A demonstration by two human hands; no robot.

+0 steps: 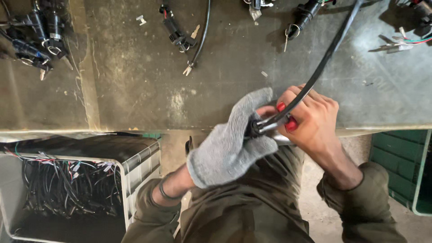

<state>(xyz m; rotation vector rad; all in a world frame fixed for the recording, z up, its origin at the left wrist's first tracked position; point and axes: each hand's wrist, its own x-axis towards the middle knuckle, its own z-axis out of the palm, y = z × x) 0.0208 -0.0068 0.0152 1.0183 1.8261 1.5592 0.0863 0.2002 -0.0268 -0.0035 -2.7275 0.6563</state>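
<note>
Nearest, below the worktop's (135,90) front edge at the left, a grey plastic crate (139,157) holds a tangle of black wires (63,189) with small white and red tags on their upper ends. At the right, beneath the same edge, stands a green crate (400,157).

At the front edge, right of its middle, the left hand (229,144), in a grey knitted glove, is closed around a dark cylindrical part (254,127) at the end of a black cable (328,54). The right hand (315,119), bare, is closed on red-handled pliers (283,120), whose metal tip meets that part, just beside the gloved thumb. The cable rises out of the right grip and arcs away over the worktop to its far right edge.

Farther back, a loose black wire (202,36) with a split end lies near the middle. Black lock cylinders with keys (177,33) lie along the far edge, with a cluster of them (38,40) at the far left corner and coloured wires (409,41) at the far right corner.
</note>
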